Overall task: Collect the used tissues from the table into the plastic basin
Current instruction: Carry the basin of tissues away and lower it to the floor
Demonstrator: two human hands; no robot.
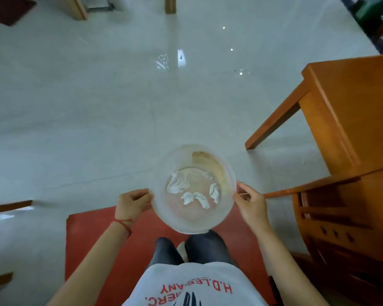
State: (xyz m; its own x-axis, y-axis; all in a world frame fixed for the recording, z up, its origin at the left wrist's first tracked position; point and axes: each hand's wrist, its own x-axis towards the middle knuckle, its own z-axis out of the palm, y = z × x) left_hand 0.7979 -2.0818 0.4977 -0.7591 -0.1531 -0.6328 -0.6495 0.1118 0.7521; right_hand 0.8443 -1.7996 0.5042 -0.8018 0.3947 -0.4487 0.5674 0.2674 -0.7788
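A clear plastic basin [173,219] hangs in front of me above the floor, carried level between both hands. My left hand [132,203] grips its left rim with curled fingers. On the opposite rim, my right hand [251,205] holds the basin the same way. Several crumpled white tissues [177,183] lie on the basin's bottom, one large wad at the left and smaller twisted pieces toward the right. A brownish smear marks the basin's far right wall.
A wooden table [349,102] stands at the right, with a carved wooden chair [341,217] just in front of it. Under my feet lies a red mat [111,239]. Glossy pale floor tiles [97,107] stretch ahead. Wooden furniture edges show at the far left.
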